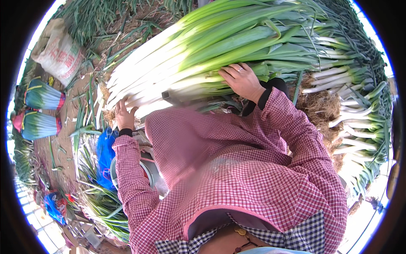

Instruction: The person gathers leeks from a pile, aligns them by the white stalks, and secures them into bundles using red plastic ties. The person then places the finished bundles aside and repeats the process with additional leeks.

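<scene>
A big pile of long green onions (203, 54) lies before me, white stalks and roots to the left, green leaves to the upper right. At the root end, my left hand (124, 115) touches the lower white stalks, fingers spread and slightly blurred. My right hand (241, 79) rests with bent fingers on the near edge of the pile, where white turns to green, and wears a ring. Whether its fingers close around any stalk is hidden. A small dark object (165, 94) shows blurred at the near side of the stalks.
More green onions with roots (352, 127) lie at the right. Tied bundles (44, 95), a printed woven sack (62, 57) and loose leaves lie on the soil at the left. A blue net bag (106, 158) and a grey bucket (152, 171) are beside my left arm.
</scene>
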`<state>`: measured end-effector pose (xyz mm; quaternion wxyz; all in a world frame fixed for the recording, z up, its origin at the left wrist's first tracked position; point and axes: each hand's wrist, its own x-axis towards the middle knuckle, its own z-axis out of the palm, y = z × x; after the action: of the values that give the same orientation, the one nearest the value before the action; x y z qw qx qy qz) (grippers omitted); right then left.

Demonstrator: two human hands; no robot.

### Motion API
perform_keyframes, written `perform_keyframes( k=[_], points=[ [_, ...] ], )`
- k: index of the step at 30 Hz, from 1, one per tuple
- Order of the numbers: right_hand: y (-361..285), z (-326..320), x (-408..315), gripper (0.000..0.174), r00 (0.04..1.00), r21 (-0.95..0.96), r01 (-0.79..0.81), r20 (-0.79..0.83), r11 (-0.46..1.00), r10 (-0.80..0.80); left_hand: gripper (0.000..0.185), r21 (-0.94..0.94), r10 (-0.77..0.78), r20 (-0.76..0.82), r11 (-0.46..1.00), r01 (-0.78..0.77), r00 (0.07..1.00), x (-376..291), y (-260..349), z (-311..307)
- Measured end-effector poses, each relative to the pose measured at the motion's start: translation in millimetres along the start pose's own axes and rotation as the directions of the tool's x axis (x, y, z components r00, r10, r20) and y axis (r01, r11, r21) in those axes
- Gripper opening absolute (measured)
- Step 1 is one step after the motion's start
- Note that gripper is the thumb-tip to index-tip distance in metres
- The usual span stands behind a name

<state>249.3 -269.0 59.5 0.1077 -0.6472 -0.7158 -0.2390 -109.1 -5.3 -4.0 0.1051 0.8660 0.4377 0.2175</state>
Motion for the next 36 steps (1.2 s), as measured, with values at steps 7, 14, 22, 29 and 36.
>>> perform_keyframes(
  k=[7,14,22,29,36],
  points=[
    [21,-3,21,0.031,0.984,0.222,-0.088,0.171,0.971,0.05,0.04,0.108,0.061,-0.052,0.993,-0.055,0.997,-5,-4,5],
    [12,-13,-12,0.033,0.99,-0.037,-0.001,-0.139,0.999,-0.004,0.034,0.17,-0.029,-0.018,0.985,0.031,0.999,-9,-4,8],
    [28,-6,7,0.03,0.976,0.109,-0.149,-0.142,0.983,0.164,0.03,0.128,0.057,-0.056,0.991,-0.05,0.997,-10,0,9],
    [-18,-20,27,0.03,0.99,0.121,0.054,-0.137,0.991,-0.038,0.028,-0.047,-0.025,-0.11,0.999,0.02,0.994,-13,6,17],
    [-33,22,66,0.035,0.996,-0.031,0.036,-0.086,0.999,-0.039,0.042,0.033,-0.155,-0.052,0.987,0.157,0.986,-9,8,15]
  ],
)
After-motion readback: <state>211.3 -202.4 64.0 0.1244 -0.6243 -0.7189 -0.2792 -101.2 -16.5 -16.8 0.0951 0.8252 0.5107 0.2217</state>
